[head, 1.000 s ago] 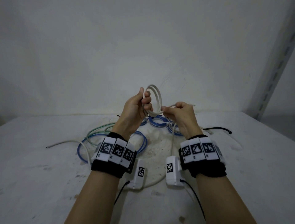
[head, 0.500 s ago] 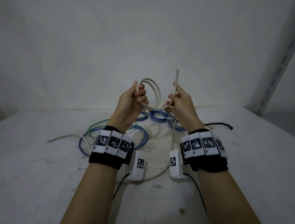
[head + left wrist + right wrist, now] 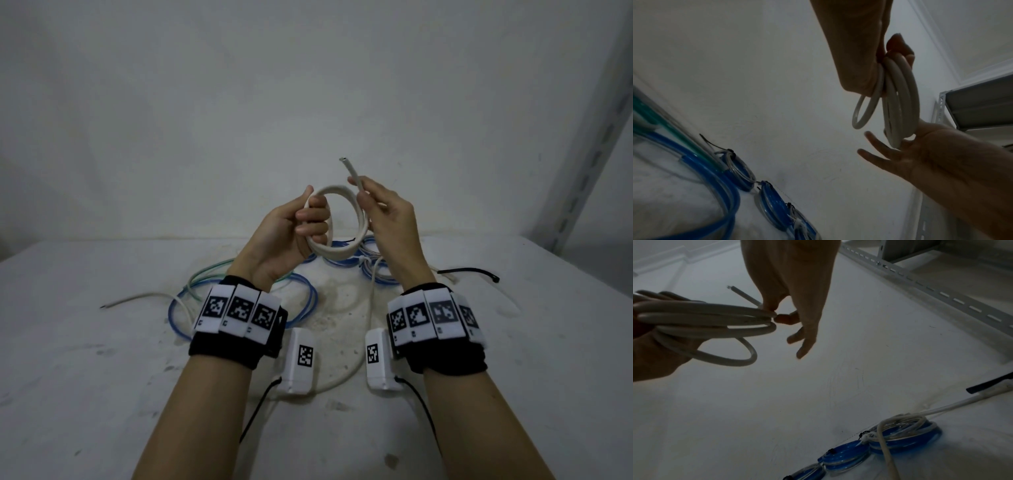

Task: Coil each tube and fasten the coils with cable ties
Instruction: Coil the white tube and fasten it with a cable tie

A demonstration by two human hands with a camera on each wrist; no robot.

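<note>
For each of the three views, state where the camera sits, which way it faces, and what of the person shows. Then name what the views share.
Head: worn on the head, facing forward and down at the table; both forearms, left hand and right hand show.
Left wrist: below the left hand, facing up along it; both hands show.
Right wrist: below the right hand, facing along it; both hands show.
Shared: all three see the white tube coil and tied blue coils.

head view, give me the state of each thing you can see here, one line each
white tube: partly coiled, held up, free end sticking up
left hand: grips the white coil
right hand: pinches the tube near its free end
small blue coils: tied, lying on the table
loose blue tube: uncoiled, untied, on the table
black cable tie: unused, lying on the table
</note>
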